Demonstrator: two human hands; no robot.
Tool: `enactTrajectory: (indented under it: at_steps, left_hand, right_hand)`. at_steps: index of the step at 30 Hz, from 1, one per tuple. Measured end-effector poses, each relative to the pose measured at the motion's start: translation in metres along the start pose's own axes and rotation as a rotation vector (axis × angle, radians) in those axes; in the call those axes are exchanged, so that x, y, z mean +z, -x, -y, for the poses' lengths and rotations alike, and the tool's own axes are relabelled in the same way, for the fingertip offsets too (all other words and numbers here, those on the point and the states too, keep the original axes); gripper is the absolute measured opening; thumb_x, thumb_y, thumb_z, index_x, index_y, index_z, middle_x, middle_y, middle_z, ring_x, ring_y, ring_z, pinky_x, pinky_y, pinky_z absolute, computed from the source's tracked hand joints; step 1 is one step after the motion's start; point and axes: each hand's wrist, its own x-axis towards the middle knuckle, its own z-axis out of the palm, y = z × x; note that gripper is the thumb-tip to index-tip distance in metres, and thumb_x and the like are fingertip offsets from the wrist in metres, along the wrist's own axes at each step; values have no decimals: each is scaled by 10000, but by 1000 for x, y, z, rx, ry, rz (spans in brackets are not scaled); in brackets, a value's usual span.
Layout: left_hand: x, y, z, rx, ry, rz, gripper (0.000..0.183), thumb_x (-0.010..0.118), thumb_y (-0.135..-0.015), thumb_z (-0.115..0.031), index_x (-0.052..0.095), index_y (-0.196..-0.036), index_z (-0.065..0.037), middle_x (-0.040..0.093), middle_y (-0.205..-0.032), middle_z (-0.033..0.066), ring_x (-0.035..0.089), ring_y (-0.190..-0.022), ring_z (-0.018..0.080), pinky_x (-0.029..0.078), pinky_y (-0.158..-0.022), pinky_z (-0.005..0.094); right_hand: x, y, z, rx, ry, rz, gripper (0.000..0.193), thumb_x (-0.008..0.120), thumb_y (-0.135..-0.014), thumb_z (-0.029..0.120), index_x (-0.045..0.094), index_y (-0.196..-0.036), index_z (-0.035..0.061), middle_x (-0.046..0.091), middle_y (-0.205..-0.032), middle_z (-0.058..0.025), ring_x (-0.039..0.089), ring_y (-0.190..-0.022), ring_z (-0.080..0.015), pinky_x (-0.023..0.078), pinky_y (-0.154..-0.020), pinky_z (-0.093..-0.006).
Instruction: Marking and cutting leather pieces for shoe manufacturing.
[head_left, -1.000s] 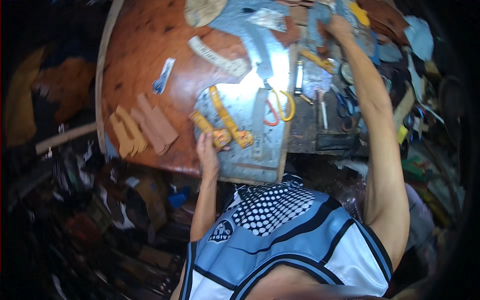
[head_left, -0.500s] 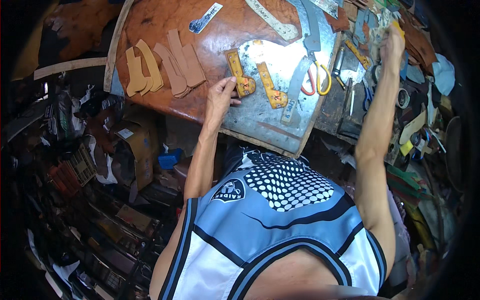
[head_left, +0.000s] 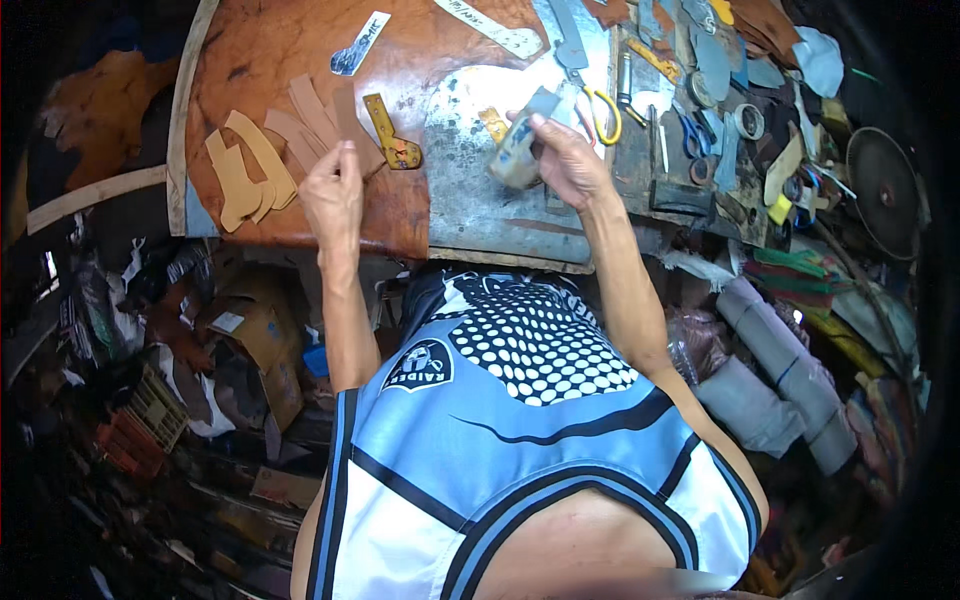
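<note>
My left hand (head_left: 333, 198) is closed, thumb and fingertips pinched on the lower end of a brown leather piece (head_left: 345, 108) at the stack of cut leather; the fingers partly hide the grip. Just right of it lies a yellow L-shaped template (head_left: 392, 135). My right hand (head_left: 572, 165) grips a translucent, greyish piece with blue marks (head_left: 513, 155), held above the metal sheet. Motion blurs that piece, so its kind is unclear. A second yellow template (head_left: 494, 122) is mostly hidden behind it. Scissors (head_left: 604, 118) with red and yellow handles lie just beyond my right hand.
Tan leather cutouts (head_left: 240, 180) lie at the left of the table. Pale templates (head_left: 490, 28) rest along the far side. A side bench at right carries blue-handled scissors (head_left: 692, 135), a tape roll (head_left: 748, 122) and scraps. Rolled material (head_left: 790, 360) stands below the bench.
My right hand has come back from the far right with the translucent piece in it. My left hand has let go of the yellow template, now farther left, and moved to the leather. The view has shifted.
</note>
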Motion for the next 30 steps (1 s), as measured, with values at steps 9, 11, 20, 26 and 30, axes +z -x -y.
enactTrajectory:
  at_steps: [9,11,20,26,30]
  left_hand:
    - [18,-14,9,-177,812,469,284,639,-949,-227,663,-1136,-15,711,-946,91,686,-779,139,561,-613,233]
    - [18,-8,0,-200,863,582,302,630,-957,-224,643,-1160,0,710,-960,96,686,-768,139,559,-623,225]
    - [13,-21,18,-140,904,822,275,623,-964,-222,661,-1141,-15,700,-934,64,668,-780,117,572,-654,238]
    - [19,-22,14,-103,969,813,298,617,-968,-215,653,-1148,20,701,-973,67,684,-790,125,571,-651,225]
    - [17,-30,14,-132,1000,762,258,607,-972,-218,655,-1130,-20,712,-949,65,688,-793,129,585,-692,255]
  right_hand:
    - [62,3,-6,-234,720,-124,291,643,-933,212,688,-1102,-21,698,-929,-63,616,-816,-111,500,-744,-267]
    - [71,-4,-7,-315,880,-64,304,642,-928,202,682,-1128,-23,706,-950,-78,629,-820,-123,511,-749,-276]
    - [113,-26,-31,-317,600,-162,182,713,-867,118,690,-986,-17,696,-859,-70,631,-796,-92,518,-714,-230]
    - [124,-24,-43,-505,909,-337,209,674,-891,132,677,-1043,-12,695,-902,-54,609,-731,-101,514,-670,-243]
    - [108,-3,-40,-916,1225,-304,295,653,-911,151,659,-1165,1,691,-956,-52,601,-696,-105,514,-644,-252]
